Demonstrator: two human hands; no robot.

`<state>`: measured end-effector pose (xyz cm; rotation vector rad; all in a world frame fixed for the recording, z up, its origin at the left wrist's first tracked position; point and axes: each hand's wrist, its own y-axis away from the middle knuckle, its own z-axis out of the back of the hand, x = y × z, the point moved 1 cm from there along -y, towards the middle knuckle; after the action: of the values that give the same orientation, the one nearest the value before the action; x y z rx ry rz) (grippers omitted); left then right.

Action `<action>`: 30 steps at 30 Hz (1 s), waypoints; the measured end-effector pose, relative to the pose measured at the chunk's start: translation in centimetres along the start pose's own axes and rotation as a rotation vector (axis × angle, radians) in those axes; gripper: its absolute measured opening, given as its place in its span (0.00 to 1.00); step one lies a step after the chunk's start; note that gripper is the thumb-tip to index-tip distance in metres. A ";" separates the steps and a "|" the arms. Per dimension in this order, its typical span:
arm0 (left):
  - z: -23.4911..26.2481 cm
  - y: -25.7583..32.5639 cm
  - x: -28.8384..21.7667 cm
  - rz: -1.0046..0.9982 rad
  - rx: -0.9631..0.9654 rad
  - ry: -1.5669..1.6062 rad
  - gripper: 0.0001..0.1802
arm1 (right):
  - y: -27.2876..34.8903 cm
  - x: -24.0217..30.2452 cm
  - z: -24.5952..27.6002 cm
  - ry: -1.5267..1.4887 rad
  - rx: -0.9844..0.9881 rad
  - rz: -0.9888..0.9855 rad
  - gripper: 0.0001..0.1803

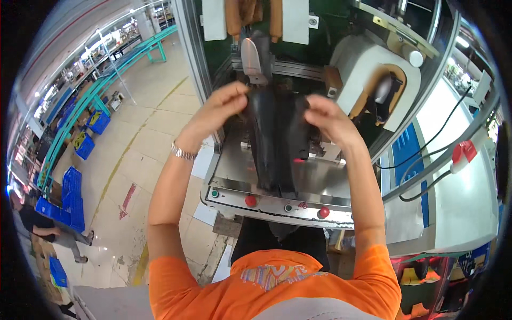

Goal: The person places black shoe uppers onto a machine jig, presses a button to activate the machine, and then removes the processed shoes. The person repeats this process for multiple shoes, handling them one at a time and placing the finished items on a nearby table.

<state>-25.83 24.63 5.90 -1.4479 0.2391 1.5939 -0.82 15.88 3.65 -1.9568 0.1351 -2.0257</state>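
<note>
"What's nearest on your feed?"

"An orange shirt (346, 285) with a print on it, along the lower edge. From my console I follow two bare forearms (169, 197) up from it, with a metal bracelet (184, 152) on the left wrist."

"Past those?"

"I have a pale control strip (269, 205) with two red buttons (250, 201) and two green ones. Just beyond it lies the shiny metal desk (228, 170)."

"And the hands?"

"The left hand (220, 108) has thumb and fingers pinched together on the upper left edge of a long black piece (266, 133); the right hand (332, 120) pinches its upper right edge. The piece spans the gap between them, over the desk, lower end near the control strip. It's blurred, so I'd only say it looks like a boot shaft."

"Behind that?"

"I see a pale sole-shaped form (249, 56) standing upright, and brown pads (233, 18) between white plates (215, 18). To the right, a white housing (352, 58) carries a curved brown pad."

"Farther out?"

"On the left, a tiled floor (165, 133), a person (42, 226) in a dark top, blue bins (73, 186), and a green frame (98, 101) running back."
</note>
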 end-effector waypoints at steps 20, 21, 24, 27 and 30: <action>6.0 -10.7 6.9 -0.091 -0.478 0.620 0.11 | -15.7 -0.2 0.4 -0.406 -0.437 0.158 0.16; 6.0 -11.4 6.9 -0.077 -0.507 0.642 0.11 | -16.5 -0.2 0.8 -0.409 -0.476 0.166 0.15; 6.5 -12.4 6.5 -0.020 -0.574 0.813 0.10 | -18.1 -0.5 1.1 -0.419 -0.564 0.193 0.15; 6.4 -12.9 7.5 0.000 -0.614 0.808 0.08 | -19.1 -1.1 1.3 -0.423 -0.584 0.219 0.12; 5.8 -12.9 8.3 0.072 -0.635 0.739 0.08 | -19.4 -2.7 3.0 -0.468 -0.550 0.142 0.09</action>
<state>-19.24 39.67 5.93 -2.5243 0.2105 1.1617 -0.95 35.45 6.75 -2.6009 0.7597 -1.4868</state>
